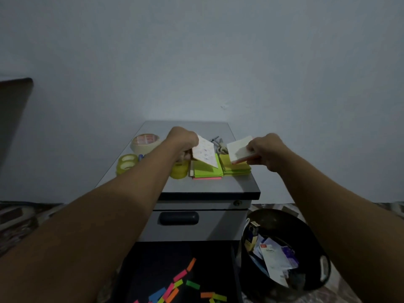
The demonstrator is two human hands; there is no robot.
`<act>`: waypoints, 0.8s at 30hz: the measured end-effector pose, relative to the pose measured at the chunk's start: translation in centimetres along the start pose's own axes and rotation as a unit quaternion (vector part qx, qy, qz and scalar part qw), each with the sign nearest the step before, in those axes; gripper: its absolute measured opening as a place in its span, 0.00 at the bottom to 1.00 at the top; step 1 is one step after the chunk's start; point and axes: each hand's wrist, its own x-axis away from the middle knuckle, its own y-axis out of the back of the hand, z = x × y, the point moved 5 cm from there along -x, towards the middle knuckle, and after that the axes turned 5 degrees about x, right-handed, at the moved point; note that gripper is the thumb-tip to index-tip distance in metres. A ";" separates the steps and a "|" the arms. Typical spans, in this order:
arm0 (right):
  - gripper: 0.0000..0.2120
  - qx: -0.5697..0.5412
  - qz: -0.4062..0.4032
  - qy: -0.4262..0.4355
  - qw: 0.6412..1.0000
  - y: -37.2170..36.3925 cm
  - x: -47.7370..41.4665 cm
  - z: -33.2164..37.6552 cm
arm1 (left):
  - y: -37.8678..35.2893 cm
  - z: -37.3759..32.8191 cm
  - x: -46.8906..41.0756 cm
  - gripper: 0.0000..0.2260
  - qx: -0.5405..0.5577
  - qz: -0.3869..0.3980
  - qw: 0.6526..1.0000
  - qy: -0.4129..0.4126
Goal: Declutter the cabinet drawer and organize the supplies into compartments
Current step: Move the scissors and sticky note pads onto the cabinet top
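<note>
Your left hand (184,143) pinches the printed pad (204,150) and your right hand (267,149) grips the white pad (239,146) — both held just above the cabinet top (207,186) — so lower each flat, edges square.

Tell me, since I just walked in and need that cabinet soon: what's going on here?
A person is sorting supplies on top of the cabinet. Their left hand holds a printed sheet tilted over the green sticky notes; the right hand grips a white note pad above the yellow stack. Tape rolls sit at the left. Coloured flags lie loose in the drawer below; a black bin holds wrappers.
</note>
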 end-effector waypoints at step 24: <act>0.11 0.264 -0.016 0.055 0.963 -1.5 -2.4 -1.1 | -2.1 -0.5 -1.0 0.15 -0.479 -0.021 0.868 -0.130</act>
